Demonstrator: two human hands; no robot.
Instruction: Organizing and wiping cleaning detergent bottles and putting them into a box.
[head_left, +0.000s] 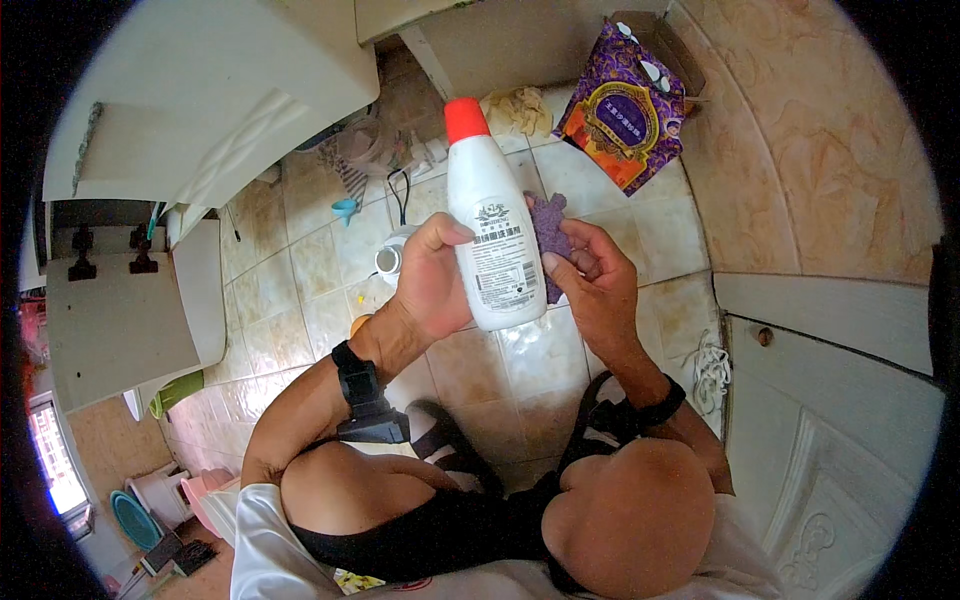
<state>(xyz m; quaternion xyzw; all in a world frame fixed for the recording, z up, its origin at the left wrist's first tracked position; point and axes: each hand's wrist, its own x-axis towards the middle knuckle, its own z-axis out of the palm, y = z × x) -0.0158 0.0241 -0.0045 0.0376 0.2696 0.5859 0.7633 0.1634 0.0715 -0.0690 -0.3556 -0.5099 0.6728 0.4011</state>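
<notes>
My left hand (433, 281) is wrapped around a white plastic bottle (495, 217) with a red cap (465, 120). The bottle tilts slightly and its printed label faces me. A purple cloth (551, 232) is pinched between the thumb and fingers of my right hand (600, 281), against the bottle's right side. Part of the cloth is hidden behind the bottle. Beneath my left hand, a white container with a round opening (388, 260) is on the tiled floor, partly covered by that hand.
A purple and orange pouch (626, 112) leans by a cardboard box (667, 45). Crumpled beige cloth (521, 110) and a small blue funnel (344, 211) lie on the floor tiles (465, 367). An open cabinet door (120, 322) is at left, a white panelled door (810, 450) at right, with white cord (711, 371) beside it.
</notes>
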